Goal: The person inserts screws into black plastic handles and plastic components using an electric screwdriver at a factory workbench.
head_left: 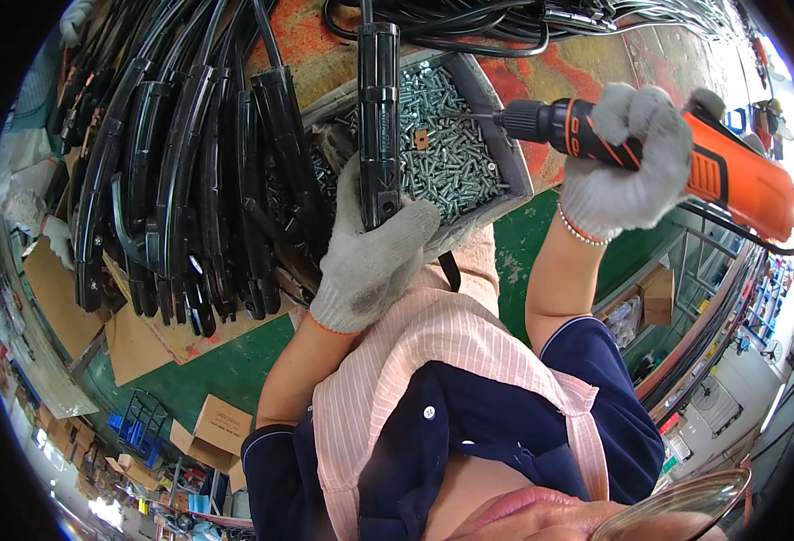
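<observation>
My left hand (pixel 370 266), in a grey knit glove, grips the lower end of a black plastic handle (pixel 380 117) with a cable running out of its top. The handle is upright in the picture, in front of a grey bin (pixel 516 167) of silvery screws (pixel 451 171). A small copper-coloured piece (pixel 421 140) lies on the screws. In my gloved right hand (pixel 627 167) is an orange and black electric screwdriver (pixel 735 171), fingers wrapped round its body. Its thin bit points left over the bin, apart from the handle.
Many similar black handles (pixel 171 180) with cables lie heaped left of the bin. Black cables (pixel 469 27) cross the far side of the worn, red-stained table (pixel 586 68). Cardboard boxes (pixel 221 424) stand on the green floor (pixel 270 361) beyond my left arm.
</observation>
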`<state>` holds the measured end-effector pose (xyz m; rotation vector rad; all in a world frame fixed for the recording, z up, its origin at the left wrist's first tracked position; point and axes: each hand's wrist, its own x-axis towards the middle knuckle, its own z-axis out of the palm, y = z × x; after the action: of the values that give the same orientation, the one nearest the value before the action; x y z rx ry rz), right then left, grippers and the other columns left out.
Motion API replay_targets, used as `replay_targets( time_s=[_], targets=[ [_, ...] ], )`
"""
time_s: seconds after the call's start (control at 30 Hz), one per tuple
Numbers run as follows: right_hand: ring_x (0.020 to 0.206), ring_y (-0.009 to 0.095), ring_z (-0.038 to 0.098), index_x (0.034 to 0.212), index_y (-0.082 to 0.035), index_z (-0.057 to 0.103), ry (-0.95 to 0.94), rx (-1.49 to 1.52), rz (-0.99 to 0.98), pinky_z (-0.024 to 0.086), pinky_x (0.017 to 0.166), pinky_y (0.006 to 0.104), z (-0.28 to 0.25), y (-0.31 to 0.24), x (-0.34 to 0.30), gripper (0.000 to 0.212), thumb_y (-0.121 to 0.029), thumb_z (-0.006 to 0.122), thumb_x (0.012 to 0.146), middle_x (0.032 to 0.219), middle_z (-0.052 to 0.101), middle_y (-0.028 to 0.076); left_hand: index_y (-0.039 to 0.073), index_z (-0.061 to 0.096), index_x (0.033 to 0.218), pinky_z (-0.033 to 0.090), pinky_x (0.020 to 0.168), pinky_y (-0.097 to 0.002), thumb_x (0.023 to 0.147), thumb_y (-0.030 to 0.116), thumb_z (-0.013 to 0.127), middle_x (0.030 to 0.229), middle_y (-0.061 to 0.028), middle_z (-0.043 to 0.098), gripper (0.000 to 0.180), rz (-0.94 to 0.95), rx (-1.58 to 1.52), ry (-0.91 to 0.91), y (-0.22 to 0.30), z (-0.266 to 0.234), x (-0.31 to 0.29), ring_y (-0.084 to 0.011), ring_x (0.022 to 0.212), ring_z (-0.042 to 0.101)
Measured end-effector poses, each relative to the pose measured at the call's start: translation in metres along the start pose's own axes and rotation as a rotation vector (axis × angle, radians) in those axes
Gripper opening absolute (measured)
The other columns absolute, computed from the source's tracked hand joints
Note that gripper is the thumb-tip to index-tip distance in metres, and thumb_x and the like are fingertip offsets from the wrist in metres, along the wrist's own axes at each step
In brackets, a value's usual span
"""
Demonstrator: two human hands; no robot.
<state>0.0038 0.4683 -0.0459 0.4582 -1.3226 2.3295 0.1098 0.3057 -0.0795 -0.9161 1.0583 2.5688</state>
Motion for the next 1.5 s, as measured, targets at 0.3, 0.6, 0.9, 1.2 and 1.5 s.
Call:
replay_targets(
  time_s=[0.3, 0.6, 0.9, 1.2, 1.5],
  targets=[
    [0.055, 0.016, 0.044, 0.093, -0.001, 0.055, 0.118, -0.165, 0.006, 0.041, 0.051, 0.0288, -0.007, 0.019, -0.005, 0.014, -0.005, 0.064, 0.082, 0.068, 0.048, 0.006, 0.002, 0.039, 0.133, 0.057, 0.069, -0.0266, 0.089, -0.001, 0.059, 0.094, -0.0063, 0.061, 0.048, -0.069, 0.113, 0.025, 0.01, 0.002, -0.003, -0.0142, 0.08, 0.064],
    [0.059, 0.009, 0.04, 0.106, -0.005, 0.052, 0.227, 0.145, 0.066, 0.042, 0.057, 0.0237, -0.022, 0.001, 0.014, 0.02, -0.006, 0.06, 0.088, 0.07, 0.044, 0.0, 0.001, 0.02, 0.145, 0.057, 0.076, -0.0295, 0.083, -0.004, 0.065, 0.099, -0.0091, 0.061, 0.077, -0.101, 0.173, -0.044, 0.008, -0.001, 0.0, -0.0145, 0.086, 0.064],
    [0.062, 0.01, 0.047, 0.101, 0.001, 0.052, 0.342, 0.6, 0.277, 0.048, 0.063, 0.0254, -0.03, -0.006, 0.012, 0.014, -0.004, 0.059, 0.09, 0.072, 0.046, 0.001, 0.004, 0.032, 0.137, 0.039, 0.039, -0.0195, 0.084, -0.003, 0.064, 0.104, -0.0173, 0.066, 0.063, -0.031, 0.114, -0.082, 0.007, -0.004, -0.002, -0.0074, 0.048, 0.053],
    [0.063, 0.009, 0.049, 0.101, 0.002, 0.055, 0.368, 0.558, 0.369, 0.048, 0.063, 0.0242, -0.015, 0.009, -0.018, 0.012, -0.006, 0.058, 0.092, 0.072, 0.048, 0.002, 0.003, 0.026, 0.144, 0.042, 0.043, -0.019, 0.081, -0.001, 0.066, 0.105, -0.0123, 0.066, 0.074, -0.053, 0.08, -0.099, 0.008, -0.005, -0.002, -0.0066, 0.057, 0.055],
    [0.059, 0.009, 0.043, 0.11, 0.001, 0.051, 0.187, 0.409, 0.221, 0.043, 0.06, 0.0221, 0.001, -0.005, -0.024, 0.023, -0.004, 0.06, 0.089, 0.07, 0.044, 0.0, 0.004, 0.022, 0.146, 0.044, 0.045, -0.0197, 0.083, 0.0, 0.066, 0.102, -0.012, 0.066, 0.077, -0.017, 0.124, -0.103, 0.002, -0.01, 0.002, -0.0078, 0.057, 0.055]
  ],
)
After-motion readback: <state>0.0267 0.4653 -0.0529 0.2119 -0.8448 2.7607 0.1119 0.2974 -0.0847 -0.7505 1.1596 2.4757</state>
